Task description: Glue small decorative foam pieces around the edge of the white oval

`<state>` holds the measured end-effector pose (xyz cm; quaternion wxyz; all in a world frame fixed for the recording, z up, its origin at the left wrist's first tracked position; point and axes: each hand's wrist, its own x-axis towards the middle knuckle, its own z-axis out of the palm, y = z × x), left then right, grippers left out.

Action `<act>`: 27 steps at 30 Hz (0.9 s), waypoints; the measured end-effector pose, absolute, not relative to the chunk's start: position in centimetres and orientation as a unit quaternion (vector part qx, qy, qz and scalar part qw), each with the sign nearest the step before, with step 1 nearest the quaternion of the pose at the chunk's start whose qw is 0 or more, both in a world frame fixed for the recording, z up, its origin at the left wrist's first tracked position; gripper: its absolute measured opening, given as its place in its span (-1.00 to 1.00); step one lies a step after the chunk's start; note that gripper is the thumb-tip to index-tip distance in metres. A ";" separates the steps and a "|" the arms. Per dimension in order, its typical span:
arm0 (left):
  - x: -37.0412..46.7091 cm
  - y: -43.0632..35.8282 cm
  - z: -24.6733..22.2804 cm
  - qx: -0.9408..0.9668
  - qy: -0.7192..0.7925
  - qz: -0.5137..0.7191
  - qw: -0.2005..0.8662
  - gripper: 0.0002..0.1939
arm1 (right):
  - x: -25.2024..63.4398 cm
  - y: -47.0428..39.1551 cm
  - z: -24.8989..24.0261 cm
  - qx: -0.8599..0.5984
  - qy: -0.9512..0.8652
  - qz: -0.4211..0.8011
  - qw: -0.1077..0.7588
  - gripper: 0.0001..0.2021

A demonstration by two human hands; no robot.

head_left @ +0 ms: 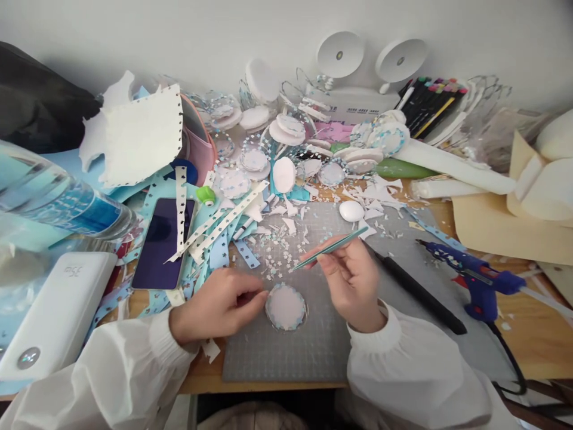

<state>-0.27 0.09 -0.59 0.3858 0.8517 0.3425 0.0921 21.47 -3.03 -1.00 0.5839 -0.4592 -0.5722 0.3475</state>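
My right hand (353, 280) pinches a pair of teal tweezers (333, 246), tips slanting down to the left toward tiny loose paper stars (278, 263) on the grey cutting mat (286, 364). Below those tips lies a round white paper disc (285, 306) with small pale blue and white pieces around its rim. My left hand (224, 301) is closed, thumb and forefinger together at the disc's left edge. Whether a star sits between the tweezer tips is too small to tell.
Blue glue gun (478, 278) and black stick-like tool (423, 292) lie at right. Left are a phone (163, 245), a white power bank (58, 313), a water bottle (67, 197) and punched paper strips (224, 221). Behind, several decorated discs (286, 128) are heaped near paper scraps.
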 end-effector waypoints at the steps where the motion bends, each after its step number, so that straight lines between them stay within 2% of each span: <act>1: -0.2 0.1 -0.6 0.854 0.343 0.087 0.381 -0.70 | 21.5 -3.0 -1.0 -0.462 -0.571 0.349 0.582 -0.99; 5: 0.0 -0.2 -0.5 0.853 0.358 0.078 0.372 -0.83 | 21.4 -2.9 -1.2 -0.466 -0.573 0.349 0.577 -0.98; 8: 0.2 -0.3 -0.5 0.835 0.383 0.067 0.391 -0.83 | 21.3 -2.9 -1.2 -0.467 -0.573 0.350 0.575 -0.98; 14: 0.3 -0.4 -0.2 0.693 0.397 0.093 0.595 -0.78 | 21.1 -3.1 -0.5 -0.462 -0.554 0.372 0.584 -0.94; 17: 0.3 -0.4 0.1 0.642 0.383 0.110 0.656 -0.76 | 21.0 -3.4 -0.2 -0.462 -0.547 0.384 0.583 -0.91; 27: 0.2 -0.2 -0.2 0.599 0.366 0.127 0.701 -0.73 | 21.0 -3.8 0.1 -0.415 -0.566 0.427 0.570 -0.95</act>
